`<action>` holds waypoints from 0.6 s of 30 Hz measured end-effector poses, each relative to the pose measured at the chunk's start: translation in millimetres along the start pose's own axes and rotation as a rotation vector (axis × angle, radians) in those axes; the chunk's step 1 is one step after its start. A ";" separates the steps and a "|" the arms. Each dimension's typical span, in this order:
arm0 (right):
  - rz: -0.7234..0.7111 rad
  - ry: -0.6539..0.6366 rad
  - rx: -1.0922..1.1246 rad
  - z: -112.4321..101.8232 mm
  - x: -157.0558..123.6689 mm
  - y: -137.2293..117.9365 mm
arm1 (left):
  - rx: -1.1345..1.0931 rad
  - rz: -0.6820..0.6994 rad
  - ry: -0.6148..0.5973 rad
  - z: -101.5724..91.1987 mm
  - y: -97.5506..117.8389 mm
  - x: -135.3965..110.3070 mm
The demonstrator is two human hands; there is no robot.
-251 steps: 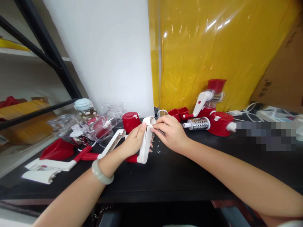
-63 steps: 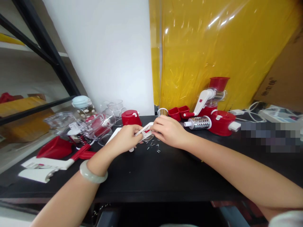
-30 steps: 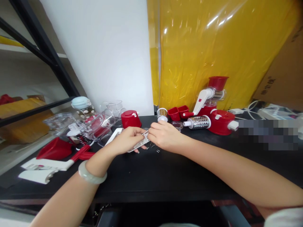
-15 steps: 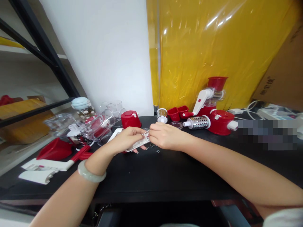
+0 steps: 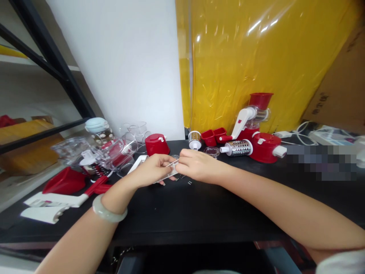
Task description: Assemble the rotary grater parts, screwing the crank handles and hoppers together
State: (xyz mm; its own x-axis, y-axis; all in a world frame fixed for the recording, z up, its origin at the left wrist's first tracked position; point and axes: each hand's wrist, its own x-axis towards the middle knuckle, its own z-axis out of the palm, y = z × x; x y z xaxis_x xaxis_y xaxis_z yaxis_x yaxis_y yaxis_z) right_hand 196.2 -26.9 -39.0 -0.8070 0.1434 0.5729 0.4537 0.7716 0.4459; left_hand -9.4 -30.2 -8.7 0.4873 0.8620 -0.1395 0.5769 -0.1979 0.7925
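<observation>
While left fingers (image 5: 163, 158) hold a white part (image 5: 172, 172), screws (image 5: 189, 182) lie near.

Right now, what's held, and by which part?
The white plastic piece: left hand grips its left end; right hand covers its right end, its grip hidden.

A white plastic piece (image 5: 171, 171), partly hidden, slants above the black tabletop (image 5: 182, 213).

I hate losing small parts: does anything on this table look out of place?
Small metal pieces, probably screws, lie loose on the black table near the right hand, scattered rather than gathered together.
</observation>
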 end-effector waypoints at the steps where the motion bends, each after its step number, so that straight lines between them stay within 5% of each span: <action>1: 0.025 0.010 0.035 0.7 -1.1 3.1 | -0.011 0.004 0.001 -0.4 -1.4 0.8; 6: 0.107 0.084 0.161 1.6 -5.1 15.2 | -0.030 0.025 0.012 -1.6 -5.4 4.1; 18: 0.182 -0.097 -0.077 -3.7 0.7 1.4 | 0.026 0.043 0.007 -0.2 -3.4 1.4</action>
State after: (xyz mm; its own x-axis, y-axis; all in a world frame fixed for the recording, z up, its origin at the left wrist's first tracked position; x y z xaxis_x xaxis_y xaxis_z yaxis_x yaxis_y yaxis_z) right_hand 197.7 -28.0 -35.4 -0.7400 0.3379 0.5816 0.6197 0.6785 0.3944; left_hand -10.9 -28.3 -11.4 0.5071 0.8559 -0.1017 0.5729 -0.2466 0.7816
